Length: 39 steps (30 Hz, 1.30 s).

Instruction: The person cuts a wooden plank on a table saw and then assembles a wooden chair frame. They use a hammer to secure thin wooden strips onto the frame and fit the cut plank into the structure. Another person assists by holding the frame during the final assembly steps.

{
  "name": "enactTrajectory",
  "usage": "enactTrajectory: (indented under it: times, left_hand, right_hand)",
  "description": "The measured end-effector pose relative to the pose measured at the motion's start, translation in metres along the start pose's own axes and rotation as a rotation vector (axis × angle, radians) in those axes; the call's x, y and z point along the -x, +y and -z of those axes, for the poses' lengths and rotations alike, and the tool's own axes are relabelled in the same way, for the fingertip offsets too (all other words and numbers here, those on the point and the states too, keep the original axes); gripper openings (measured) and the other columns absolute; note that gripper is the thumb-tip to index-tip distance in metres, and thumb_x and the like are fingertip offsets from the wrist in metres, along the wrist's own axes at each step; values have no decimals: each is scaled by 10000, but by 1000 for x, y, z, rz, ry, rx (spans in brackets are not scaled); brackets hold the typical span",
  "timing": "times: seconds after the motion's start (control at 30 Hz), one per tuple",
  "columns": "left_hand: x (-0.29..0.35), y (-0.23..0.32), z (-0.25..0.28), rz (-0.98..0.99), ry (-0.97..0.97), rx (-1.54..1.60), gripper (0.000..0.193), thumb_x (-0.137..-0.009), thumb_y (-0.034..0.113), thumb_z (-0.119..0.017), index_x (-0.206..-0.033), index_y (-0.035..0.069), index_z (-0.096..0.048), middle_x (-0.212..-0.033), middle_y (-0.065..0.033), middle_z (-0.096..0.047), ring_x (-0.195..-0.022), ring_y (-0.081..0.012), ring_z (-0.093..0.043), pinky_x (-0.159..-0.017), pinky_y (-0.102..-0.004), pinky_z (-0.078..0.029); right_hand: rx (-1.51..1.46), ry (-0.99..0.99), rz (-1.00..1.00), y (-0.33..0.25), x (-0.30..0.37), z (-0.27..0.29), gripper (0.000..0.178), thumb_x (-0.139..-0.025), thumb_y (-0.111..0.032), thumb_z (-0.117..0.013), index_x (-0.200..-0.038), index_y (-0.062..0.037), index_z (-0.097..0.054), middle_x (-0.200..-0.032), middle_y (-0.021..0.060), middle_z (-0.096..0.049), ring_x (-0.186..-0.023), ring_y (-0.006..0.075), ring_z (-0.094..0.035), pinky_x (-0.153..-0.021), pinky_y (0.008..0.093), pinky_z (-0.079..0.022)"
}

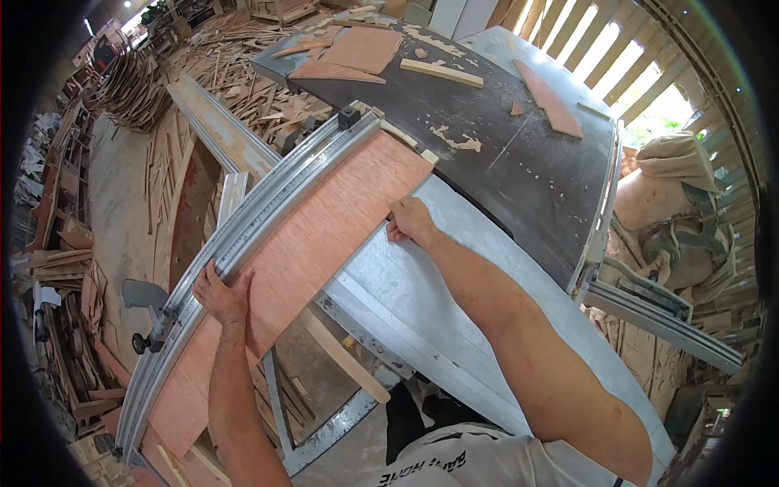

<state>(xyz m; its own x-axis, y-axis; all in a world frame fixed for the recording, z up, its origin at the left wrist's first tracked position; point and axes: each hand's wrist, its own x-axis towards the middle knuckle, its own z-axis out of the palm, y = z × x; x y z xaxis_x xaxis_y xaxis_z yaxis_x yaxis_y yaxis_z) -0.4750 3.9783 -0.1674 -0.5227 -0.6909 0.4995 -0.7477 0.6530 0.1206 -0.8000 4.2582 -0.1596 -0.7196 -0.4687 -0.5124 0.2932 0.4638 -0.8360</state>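
Observation:
A long reddish plywood strip (324, 215) lies slantwise along an aluminium fence (268, 207) on a sliding table saw. My left hand (223, 299) rests across the fence and the strip, its fingers stretched over the rail and its thumb spread on the wood. At the strip's near right edge, my right hand (410, 221) pinches the board, thumb on top and fingers curled at the edge. Beneath that hand is the pale metal sliding table (406, 276). A flip stop (150, 300) with a black knob sits on the fence beyond my left hand.
The dark saw top (519, 187) carries plywood offcuts (361, 50), a pale wood stick (441, 73) and a pointed offcut (548, 101). Scrap wood (231, 61) covers the floor behind. A stuffed sack (669, 195) stands at the right, beside a slatted wall.

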Motion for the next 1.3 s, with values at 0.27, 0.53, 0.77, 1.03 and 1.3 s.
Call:
enactTrajectory:
  times: [0.27,0.53,0.77,1.03,1.3]
  left_hand:
    - [-22,-10,-5,18,13,7,891,-680,554,-825,-1352,69,-498,-1304,-190,-506,-1249,-369,-446,-1148,-530,-249]
    - [-28,0,13,44,-53,42,875,-699,548,-814,-1355,55,-510,-1329,-194,-505,-1265,-382,-433,-1137,-499,-277]
    - [-36,3,30,36,-31,120,865,-660,501,-846,-1322,42,-531,-1268,-195,-544,-1238,-386,-460,-1127,-512,-297]
    - [-80,10,39,120,-250,310,765,-712,407,-816,-1328,58,-526,-1302,-198,-556,-1294,-400,-444,-1155,-529,-261]
    - [117,26,112,1299,-536,1426,481,-938,455,-657,-1149,26,-603,-989,-73,-670,-966,-216,-639,-827,-360,-515]
  right_hand:
    - [-8,39,31,-9,-18,-23,388,-1027,-318,-461,-939,45,-567,-693,154,-661,-495,223,-657,-412,312,-524]
    - [31,106,57,-9,-12,-22,402,-1022,-346,-471,-926,28,-584,-685,122,-655,-504,208,-657,-425,316,-517]
    - [39,144,7,-22,1,-19,338,-986,-286,-509,-914,19,-636,-663,111,-661,-494,204,-654,-437,313,-524]
    - [239,91,146,-10,-27,6,223,-880,-244,-593,-843,-25,-610,-601,68,-541,-490,178,-515,-460,316,-441]
    - [-53,249,-78,-38,-3,-9,338,-1031,-309,-499,-847,-26,-483,-561,40,-436,-419,135,-423,-349,279,-372]
